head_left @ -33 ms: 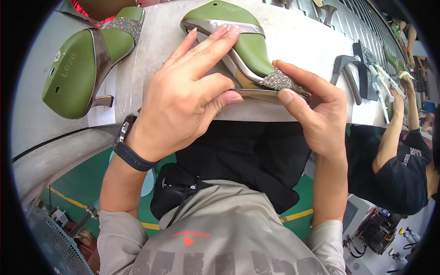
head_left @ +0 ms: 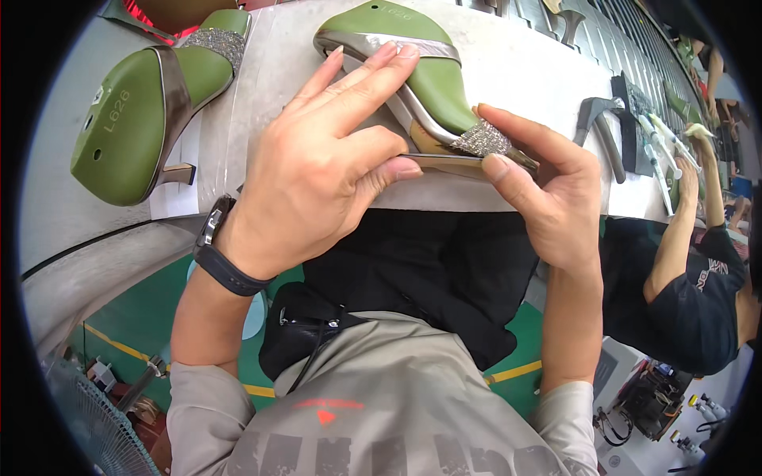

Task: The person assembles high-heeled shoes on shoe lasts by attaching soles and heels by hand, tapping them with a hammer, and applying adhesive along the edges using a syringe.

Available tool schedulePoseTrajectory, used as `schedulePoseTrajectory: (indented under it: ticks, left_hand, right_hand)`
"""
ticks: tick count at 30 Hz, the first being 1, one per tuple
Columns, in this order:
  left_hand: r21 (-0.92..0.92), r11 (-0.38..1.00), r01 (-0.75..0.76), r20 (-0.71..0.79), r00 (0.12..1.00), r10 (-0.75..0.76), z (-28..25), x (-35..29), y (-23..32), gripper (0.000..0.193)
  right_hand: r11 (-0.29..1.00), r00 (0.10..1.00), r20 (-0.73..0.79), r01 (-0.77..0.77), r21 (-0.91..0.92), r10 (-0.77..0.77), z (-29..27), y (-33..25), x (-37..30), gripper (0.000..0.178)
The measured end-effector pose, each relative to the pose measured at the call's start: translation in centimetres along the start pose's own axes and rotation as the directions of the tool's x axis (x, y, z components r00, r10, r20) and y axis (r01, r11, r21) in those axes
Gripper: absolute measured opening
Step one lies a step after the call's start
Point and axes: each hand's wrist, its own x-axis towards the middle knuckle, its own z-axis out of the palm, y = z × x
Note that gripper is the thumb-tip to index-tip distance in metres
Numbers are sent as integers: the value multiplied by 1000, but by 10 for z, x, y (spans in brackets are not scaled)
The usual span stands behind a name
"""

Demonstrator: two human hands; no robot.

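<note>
Grey table (head_left: 524, 63) fills the far half of the head view, with a co-worker's arm (head_left: 675, 230) at the right. At the near table edge both hands hold a green shoe last dressed with a metallic sandal upper (head_left: 421, 79). Left hand (head_left: 317, 170): fingers spread flat over the last, thumb under the sole. Right hand (head_left: 556, 198): thumb and forefinger pinch the glittered strap (head_left: 480, 141). Straps appear already mounted; what work remains cannot be told. Long axis runs far-left to near-right. A second lasted shoe (head_left: 151, 111) lies far left, untouched.
</note>
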Motion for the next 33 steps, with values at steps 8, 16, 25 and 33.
schedulePoseTrajectory:
  ticks: [8,16,25,33]
  left_hand:
    - [-28,1000,-1,-74,997,-1,5,9,-7,21]
    - [-48,999,-14,-100,995,9,2,9,-13,21]
    - [-69,997,-33,-161,987,22,5,15,-20,20]
    - [9,997,-75,-187,979,75,3,26,-27,18]
  right_hand:
    - [977,993,-113,-12,-211,-13,9,-8,10,38]
    - [944,989,-150,-55,-327,6,17,-21,14,35]
    - [838,986,-166,-105,-536,18,30,-38,28,34]
    - [693,987,-125,-19,-721,-104,46,-39,38,39]
